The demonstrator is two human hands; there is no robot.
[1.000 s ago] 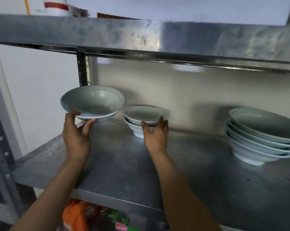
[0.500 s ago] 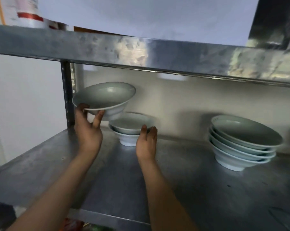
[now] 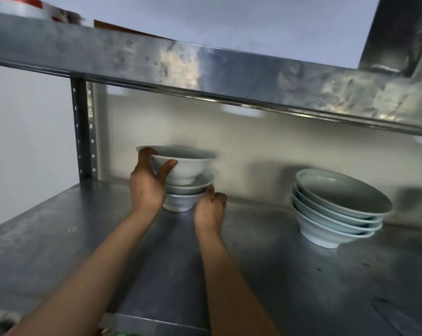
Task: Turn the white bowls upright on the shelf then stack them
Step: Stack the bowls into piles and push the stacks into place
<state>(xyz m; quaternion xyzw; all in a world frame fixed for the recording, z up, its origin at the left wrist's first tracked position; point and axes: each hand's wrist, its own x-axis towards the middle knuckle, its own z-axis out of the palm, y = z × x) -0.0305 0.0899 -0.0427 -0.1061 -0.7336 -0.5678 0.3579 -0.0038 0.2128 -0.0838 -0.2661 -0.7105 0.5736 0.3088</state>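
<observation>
While the left hand [image 3: 145,187] pinches the upright white bowl [image 3: 180,166] by its rim atop two nested bowls [image 3: 184,198] | right hand [image 3: 210,210] curls loosely against that pair | five-bowl stack [image 3: 336,209] sits well apart rightward on the shelf [image 3: 277,263].

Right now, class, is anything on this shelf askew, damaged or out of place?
Only one thing: the stack of bowls on the right leans, its rims tilted rather than level. The bowl in the left hand is upright over the small stack the right hand steadies. No chips or spills show.
</observation>
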